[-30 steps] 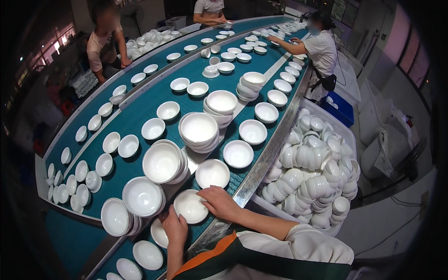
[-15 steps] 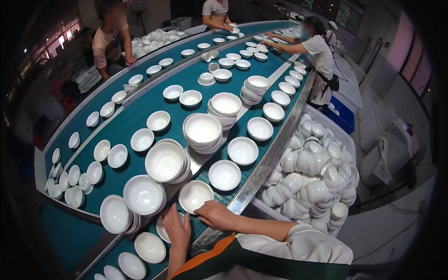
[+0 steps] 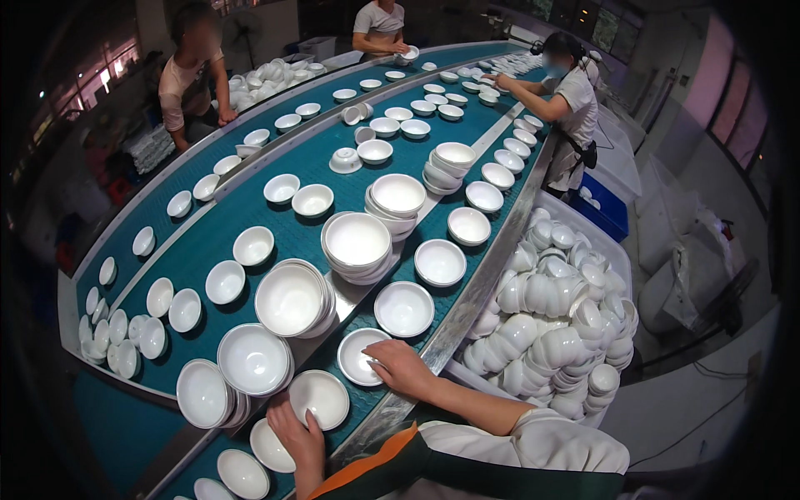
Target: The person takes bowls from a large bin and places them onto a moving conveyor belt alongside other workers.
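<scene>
We see the teal conveyor belt [image 3: 275,218] crowded with bowls, bare strips only between rows, its metal edge [image 3: 467,307] beside us. Our right hand [image 3: 398,367], fingers spread, presses a white bowl's [image 3: 358,354] rim; our left hand [image 3: 297,433], fingers narrow, touches another bowl [image 3: 317,396]. Bowls have travelled nearer since earlier.

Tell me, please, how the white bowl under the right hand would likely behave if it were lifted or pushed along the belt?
The white bowl looks glazed and rigid, so probably slippery and chip-prone. The right hand rests on its rim; upright, it should slide rather than roll.
</scene>
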